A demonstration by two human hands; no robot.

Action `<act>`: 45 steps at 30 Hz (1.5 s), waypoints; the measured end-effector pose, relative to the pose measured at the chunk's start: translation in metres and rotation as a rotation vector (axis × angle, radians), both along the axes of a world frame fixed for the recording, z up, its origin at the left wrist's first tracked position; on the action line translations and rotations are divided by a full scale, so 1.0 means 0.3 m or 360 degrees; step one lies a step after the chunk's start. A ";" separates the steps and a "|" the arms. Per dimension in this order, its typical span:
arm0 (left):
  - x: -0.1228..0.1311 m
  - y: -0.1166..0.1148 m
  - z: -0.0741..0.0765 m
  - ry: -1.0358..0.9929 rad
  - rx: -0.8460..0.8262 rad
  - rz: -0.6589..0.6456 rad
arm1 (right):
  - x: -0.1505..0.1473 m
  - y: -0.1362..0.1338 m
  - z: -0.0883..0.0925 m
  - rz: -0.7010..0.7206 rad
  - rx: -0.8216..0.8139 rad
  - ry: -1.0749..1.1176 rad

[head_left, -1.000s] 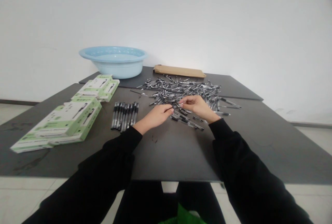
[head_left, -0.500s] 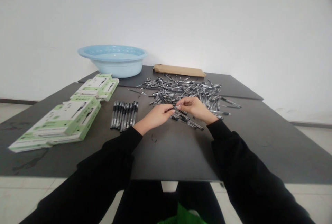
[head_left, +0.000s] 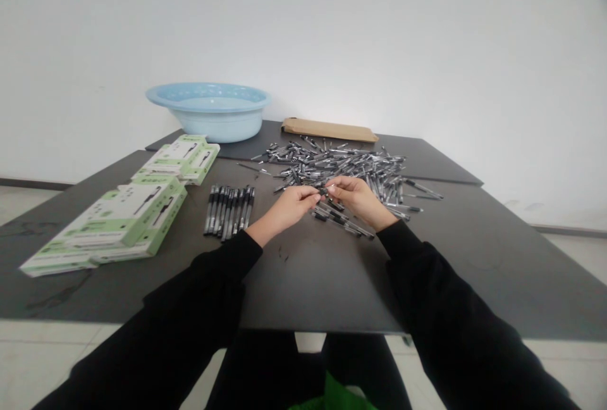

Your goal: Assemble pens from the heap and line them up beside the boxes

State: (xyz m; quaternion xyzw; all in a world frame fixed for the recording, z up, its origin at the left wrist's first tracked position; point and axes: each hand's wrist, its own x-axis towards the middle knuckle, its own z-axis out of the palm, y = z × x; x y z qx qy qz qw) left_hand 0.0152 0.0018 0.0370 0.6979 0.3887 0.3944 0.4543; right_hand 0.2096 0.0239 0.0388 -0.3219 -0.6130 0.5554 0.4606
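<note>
My left hand and my right hand meet at the near edge of a large loose heap of pens. Between their pinched fingertips is a pen, dark and mostly covered by the fingers. Both hands are closed on it. Just below my right hand a few pens lie slanted on the table. To the left of my left hand, a row of clear pens with black grips lies side by side.
Green-and-white pen boxes are stacked on the left of the dark table. A light blue basin stands behind them. A flat brown cardboard piece lies at the back, near the wall.
The fingertips of both hands have shifted slightly around the held pen. The whole view has moved a little; the row, heap and boxes look the same.
</note>
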 end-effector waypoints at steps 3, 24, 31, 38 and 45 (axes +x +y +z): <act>0.004 0.000 0.001 -0.0125 -0.0103 0.0036 | -0.011 -0.007 -0.001 0.0033 -0.0053 0.0099; 0.011 -0.031 0.036 -0.0626 -0.1137 -0.0302 | -0.015 -0.032 0.048 -0.0178 -0.0133 0.0346; 0.019 -0.023 0.020 -0.0824 -0.1144 -0.0146 | -0.022 -0.027 0.031 -0.0160 -0.0131 0.0316; 0.020 -0.033 0.031 -0.0834 -0.1004 0.0034 | -0.031 -0.033 0.030 -0.0168 -0.0180 0.0323; 0.031 -0.044 0.032 -0.0838 -0.1254 -0.0139 | -0.037 -0.032 0.020 -0.0149 -0.0269 0.0327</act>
